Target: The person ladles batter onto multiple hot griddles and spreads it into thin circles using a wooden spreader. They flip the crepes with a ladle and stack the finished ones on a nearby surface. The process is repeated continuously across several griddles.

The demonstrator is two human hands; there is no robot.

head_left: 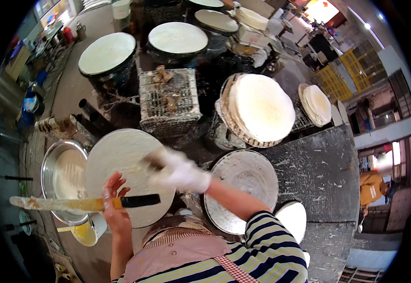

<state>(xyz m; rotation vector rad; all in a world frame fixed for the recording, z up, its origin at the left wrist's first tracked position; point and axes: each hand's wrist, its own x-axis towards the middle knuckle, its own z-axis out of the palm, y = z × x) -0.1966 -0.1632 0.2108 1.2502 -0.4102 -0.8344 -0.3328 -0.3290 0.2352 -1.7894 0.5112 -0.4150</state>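
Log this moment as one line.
left hand: holds long flat tool | right hand: gloved, with blurred brown item, over pale disc | metal bowl: left of disc

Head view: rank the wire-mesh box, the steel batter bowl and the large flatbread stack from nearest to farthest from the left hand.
1. Steel batter bowl: nearest, just to the left of the left hand.
2. Wire-mesh box: ahead and somewhat right.
3. Large flatbread stack: farthest, ahead and well to the right.
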